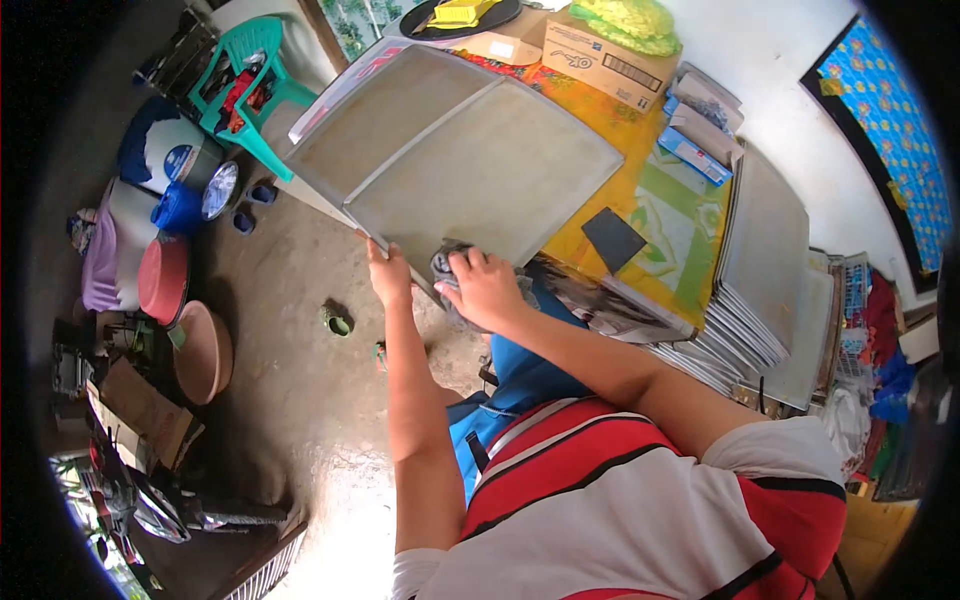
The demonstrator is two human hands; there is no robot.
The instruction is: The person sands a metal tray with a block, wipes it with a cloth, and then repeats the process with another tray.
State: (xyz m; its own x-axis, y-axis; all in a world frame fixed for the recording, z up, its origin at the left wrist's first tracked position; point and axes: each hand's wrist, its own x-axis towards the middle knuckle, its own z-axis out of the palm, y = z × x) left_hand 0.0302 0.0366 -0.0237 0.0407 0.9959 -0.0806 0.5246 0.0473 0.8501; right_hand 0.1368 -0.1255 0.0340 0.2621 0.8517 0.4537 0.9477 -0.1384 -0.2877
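A large framed screen panel [490, 150] with a bar across it lies tilted over the table, its near corner towards me. My left hand [388, 272] grips the panel's frame at the near left edge, fingers wrapped on the rim. My right hand [484, 290] is closed on a crumpled dark grey cloth [447, 262], which it presses on the panel's near edge. Part of the cloth hangs below the fingers. To the right of the panel, a small dark square piece [613, 240] lies on the yellow table cover [675, 215].
At the table's back stands a cardboard box [600, 62]. Several stacked panels [765, 260] lean at the right. Green chair [240, 85], pink tub [163, 279] and brown basin [203, 353] stand left. A green slipper [338, 321] lies on the floor.
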